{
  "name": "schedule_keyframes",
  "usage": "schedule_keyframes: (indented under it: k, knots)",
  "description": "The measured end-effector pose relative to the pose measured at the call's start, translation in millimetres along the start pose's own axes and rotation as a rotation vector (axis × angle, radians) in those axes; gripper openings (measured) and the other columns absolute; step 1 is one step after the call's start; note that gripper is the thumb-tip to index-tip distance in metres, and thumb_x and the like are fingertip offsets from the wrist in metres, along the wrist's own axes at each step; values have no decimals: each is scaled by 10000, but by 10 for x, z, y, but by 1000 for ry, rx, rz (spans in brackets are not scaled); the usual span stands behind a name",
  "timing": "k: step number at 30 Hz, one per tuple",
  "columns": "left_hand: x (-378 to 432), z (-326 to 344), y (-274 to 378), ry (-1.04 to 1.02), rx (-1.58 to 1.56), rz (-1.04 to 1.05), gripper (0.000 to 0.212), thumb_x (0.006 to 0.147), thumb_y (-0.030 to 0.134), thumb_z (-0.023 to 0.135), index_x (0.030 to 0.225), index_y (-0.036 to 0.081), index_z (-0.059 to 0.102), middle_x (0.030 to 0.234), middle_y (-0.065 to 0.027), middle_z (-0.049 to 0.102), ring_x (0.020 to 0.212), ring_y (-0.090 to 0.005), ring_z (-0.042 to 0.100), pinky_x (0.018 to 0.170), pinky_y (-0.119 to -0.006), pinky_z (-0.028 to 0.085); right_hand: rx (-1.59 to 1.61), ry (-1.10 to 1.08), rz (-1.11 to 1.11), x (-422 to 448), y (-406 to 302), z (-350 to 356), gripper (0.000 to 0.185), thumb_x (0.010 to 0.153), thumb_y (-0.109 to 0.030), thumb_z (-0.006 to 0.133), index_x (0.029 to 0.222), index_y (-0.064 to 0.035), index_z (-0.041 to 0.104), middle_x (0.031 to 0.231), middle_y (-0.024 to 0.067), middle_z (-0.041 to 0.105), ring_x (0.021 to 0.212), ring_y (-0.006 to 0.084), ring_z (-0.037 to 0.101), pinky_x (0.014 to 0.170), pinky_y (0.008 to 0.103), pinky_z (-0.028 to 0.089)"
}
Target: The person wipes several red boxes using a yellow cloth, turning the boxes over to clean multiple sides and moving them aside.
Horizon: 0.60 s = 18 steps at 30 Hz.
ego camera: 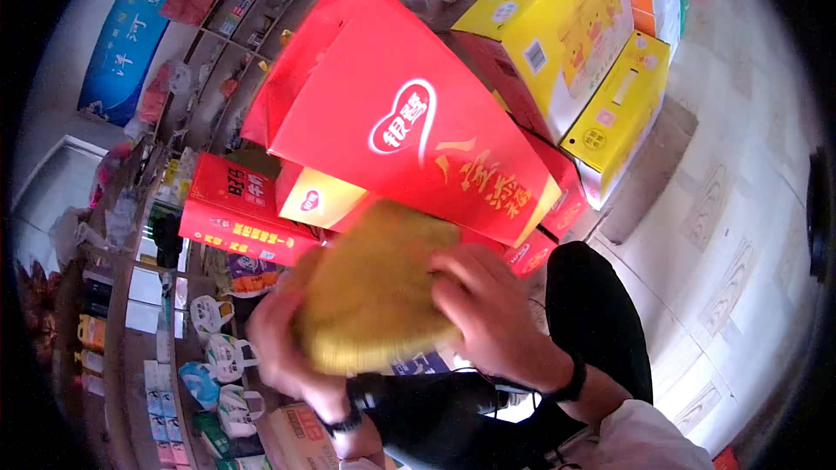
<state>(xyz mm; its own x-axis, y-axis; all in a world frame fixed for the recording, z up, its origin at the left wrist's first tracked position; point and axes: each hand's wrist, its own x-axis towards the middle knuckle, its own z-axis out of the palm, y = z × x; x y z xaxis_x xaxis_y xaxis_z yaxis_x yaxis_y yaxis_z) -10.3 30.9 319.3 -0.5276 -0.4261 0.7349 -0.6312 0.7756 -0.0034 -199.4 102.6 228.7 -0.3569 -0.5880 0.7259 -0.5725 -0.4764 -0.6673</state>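
A folded yellow cloth [385,287], blurred by motion, is held up between my two hands. My left hand [284,339] grips its left edge, with the fingers partly hidden behind it. On the opposite side, my right hand [486,310] pinches the cloth with bent fingers. Just beyond the cloth, a large red gift bag [366,91] bearing writing leans over other packages. A red and yellow carton [320,196] shows partly beneath the bag, and a red box [241,209] lies to its left.
Yellow cartons with handles [617,111] stand at the upper right beside pale floor tiles [705,261]. Shelves with small goods [241,19] run along the left. Several white packages with handles [228,359] sit lower left, near a cardboard box [304,434]. My knee [594,313] is at the right.
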Motion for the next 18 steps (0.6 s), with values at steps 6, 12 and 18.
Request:
schedule_keyframes:
  k: [6,12,18]
  knots:
    - [23,412,168,354,406,594,236,829,198,584,1051,118,572,1164,-72,515,993,-244,573,833,-397,506,-55,329,-189,-48,44,-15,151,706,-131,622,785,-24,551,1248,161,538,1161,323,484,949,518,395]
    - [443,1045,122,-473,253,575,387,853,205,506,1237,215,553,1370,-55,456,1137,-217,518,900,-297,436,-238,298,148,-326,831,157,566,648,8,689,1168,-35,471,1368,226,382,1233,427,391,1009,515,319]
    - [888,783,575,-494,316,601,482,796,187,481,1273,202,541,1391,-74,437,1206,-268,482,910,-358,434,-94,255,190,-131,561,427,783,633,31,644,1350,-19,335,1417,269,260,1309,475,250,1072,548,229]
